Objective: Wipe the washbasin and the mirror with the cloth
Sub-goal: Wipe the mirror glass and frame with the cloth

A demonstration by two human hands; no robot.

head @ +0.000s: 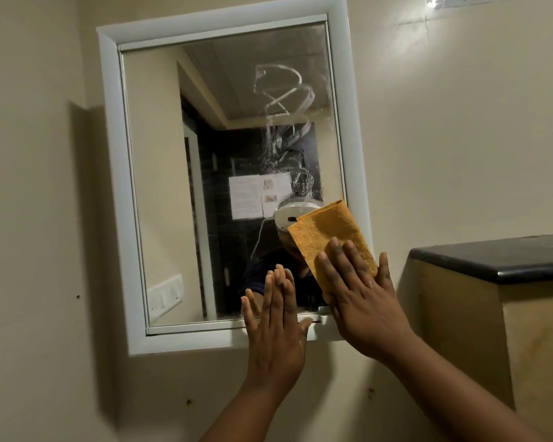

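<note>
Mirror (205, 173) hangs on a beige wall (460, 138), white frame (115, 193) all round, whole thing reads tilted in the wide-angle view.

Cloth (329, 237): orange, folded flat, pressed against the mirror's lower right corner. Its right edge overlaps the frame there. Upper corner of the cloth sticks up free above the fingers.

Right hand (361, 298): flat, fingers spread and extended, palm toward the glass, fingertips on the lower half of the cloth. Not gripping, just pinning the cloth to the mirror by pressure. Heel of the hand crosses the mirror's bottom frame rail.

Left hand (276, 327): also flat and open, fingers together pointing up, resting on the mirror's bottom edge just left of the right hand. Fingertips on the glass, palm over the lower frame. Holds nothing. Its reflection meets the fingertips in the glass.

White looping smears (284, 100) of cleaner or foam run down the mirror's upper right area, trailing toward the cloth; more speckled streaks (288, 161) mid-height. Left half of the glass looks unsmeared.

Right of the mirror: a dark-topped ledge (498, 256) on a beige block, level with the mirror's lower part, apart from the frame.

Washbasin not in frame.

Small holes (189, 402) in the wall below the mirror.
</note>
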